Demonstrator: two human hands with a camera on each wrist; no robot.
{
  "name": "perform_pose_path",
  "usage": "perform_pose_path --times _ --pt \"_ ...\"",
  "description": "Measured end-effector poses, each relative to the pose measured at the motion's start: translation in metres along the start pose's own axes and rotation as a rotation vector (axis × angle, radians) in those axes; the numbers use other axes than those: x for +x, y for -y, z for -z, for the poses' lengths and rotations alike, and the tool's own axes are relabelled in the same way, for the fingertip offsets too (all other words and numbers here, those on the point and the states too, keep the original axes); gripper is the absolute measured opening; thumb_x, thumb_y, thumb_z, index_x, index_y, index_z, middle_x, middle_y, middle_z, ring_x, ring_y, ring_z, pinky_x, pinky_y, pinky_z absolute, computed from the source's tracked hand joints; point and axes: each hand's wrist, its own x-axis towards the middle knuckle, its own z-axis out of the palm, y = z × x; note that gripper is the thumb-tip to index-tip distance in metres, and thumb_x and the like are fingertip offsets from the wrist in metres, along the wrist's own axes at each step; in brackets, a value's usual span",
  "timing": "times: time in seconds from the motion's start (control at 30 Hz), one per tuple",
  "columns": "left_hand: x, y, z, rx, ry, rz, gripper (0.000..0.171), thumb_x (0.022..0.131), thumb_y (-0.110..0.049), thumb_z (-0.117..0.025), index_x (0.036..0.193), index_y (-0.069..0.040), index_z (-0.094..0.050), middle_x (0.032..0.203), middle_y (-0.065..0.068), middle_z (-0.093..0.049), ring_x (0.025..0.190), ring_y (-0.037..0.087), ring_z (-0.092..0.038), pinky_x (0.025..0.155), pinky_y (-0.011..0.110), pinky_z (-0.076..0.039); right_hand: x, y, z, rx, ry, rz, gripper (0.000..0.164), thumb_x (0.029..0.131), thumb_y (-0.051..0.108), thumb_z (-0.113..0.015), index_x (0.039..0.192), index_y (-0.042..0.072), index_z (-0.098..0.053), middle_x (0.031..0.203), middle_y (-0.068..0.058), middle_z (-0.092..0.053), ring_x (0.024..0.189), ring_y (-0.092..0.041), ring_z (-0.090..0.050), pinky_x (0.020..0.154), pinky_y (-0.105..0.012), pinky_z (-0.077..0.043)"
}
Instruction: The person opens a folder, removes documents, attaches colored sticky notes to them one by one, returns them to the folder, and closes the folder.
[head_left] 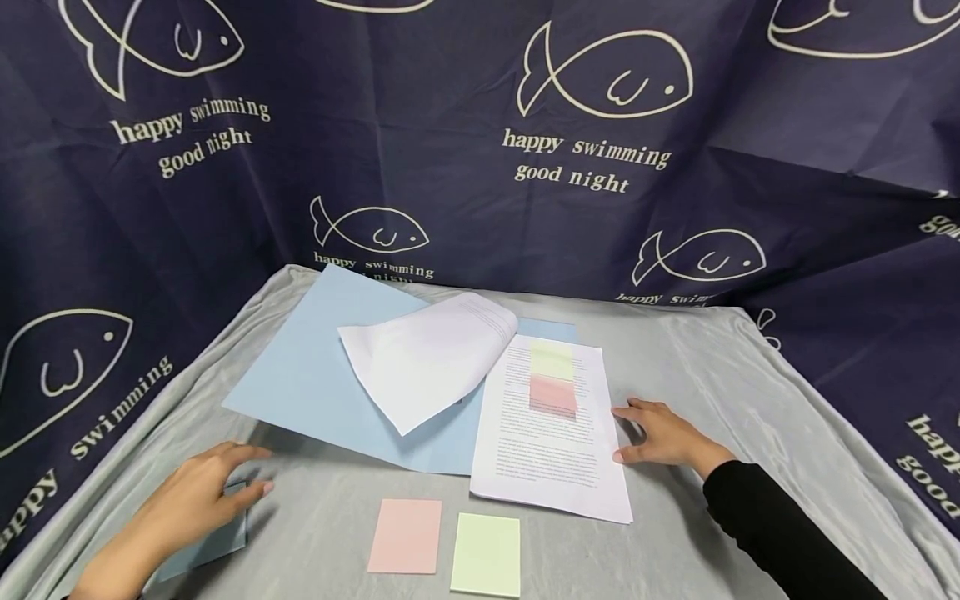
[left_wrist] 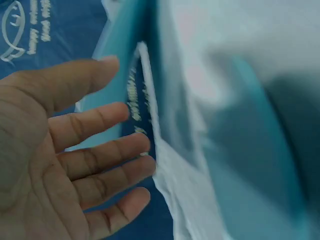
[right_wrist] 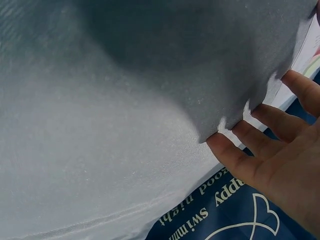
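Note:
A printed paper stack (head_left: 536,458) lies over the right part of an open light-blue folder (head_left: 300,358). A pale green sticky note (head_left: 551,360) and a pink sticky note (head_left: 552,393) sit near the top of its front page. Left of the stack, a curled white sheet (head_left: 427,358) is lifted over the folder. My right hand (head_left: 663,433) rests beside the stack, thumb and forefinger at its right edge, other fingertips (right_wrist: 215,140) on the cloth. My left hand (head_left: 191,496) hovers at the lower left with fingers spread, holding nothing, above a small blue item (head_left: 217,546) it partly hides.
A pink sticky-note pad (head_left: 405,536) and a pale green pad (head_left: 486,554) lie side by side at the front. Grey cloth (head_left: 675,358) covers the table. A dark blue fish-print curtain (head_left: 465,167) hangs behind and along both sides.

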Motion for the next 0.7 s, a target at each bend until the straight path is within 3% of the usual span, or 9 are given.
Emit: perform_pose_path --times 0.13,0.37,0.5,0.7 --pt "-0.009 0.011 0.000 -0.008 0.066 0.068 0.059 0.061 -0.031 -0.085 0.108 -0.004 -0.064 0.105 0.018 -0.061 0.090 0.039 -0.059 0.069 0.053 -0.046 -0.001 0.000 0.001 0.002 0.006 -0.012 0.079 0.069 0.047 -0.077 0.125 -0.003 -0.056 0.130 -0.037 -0.039 0.115 -0.055 -0.037 0.087 -0.061 -0.035" --pt "-0.010 0.028 0.000 0.008 0.191 0.135 0.085 0.044 -0.037 -0.089 0.114 0.002 -0.060 0.105 0.025 -0.057 0.093 0.044 -0.056 0.073 0.055 -0.044 -0.002 0.001 0.004 0.004 -0.004 -0.022 0.080 0.069 0.048 -0.077 0.126 -0.003 -0.055 0.131 -0.036 -0.038 0.116 -0.056 -0.036 0.087 -0.062 -0.034" --pt "-0.013 0.036 -0.001 0.030 0.222 0.154 0.088 0.038 -0.036 -0.089 0.112 0.003 -0.060 0.096 0.021 -0.057 0.082 0.035 -0.057 0.067 0.049 -0.046 -0.002 0.001 0.003 0.006 -0.004 -0.016 0.079 0.070 0.047 -0.076 0.126 -0.003 -0.055 0.132 -0.036 -0.037 0.116 -0.056 -0.035 0.087 -0.062 -0.034" --pt "-0.019 0.042 -0.002 0.036 0.240 0.175 0.084 0.039 -0.037 -0.089 0.108 0.001 -0.062 0.089 0.013 -0.054 0.073 0.022 -0.050 0.060 0.040 -0.043 -0.002 0.000 -0.003 0.026 0.005 -0.023 0.080 0.070 0.047 -0.076 0.127 -0.004 -0.054 0.133 -0.037 -0.036 0.118 -0.056 -0.033 0.088 -0.063 -0.032"
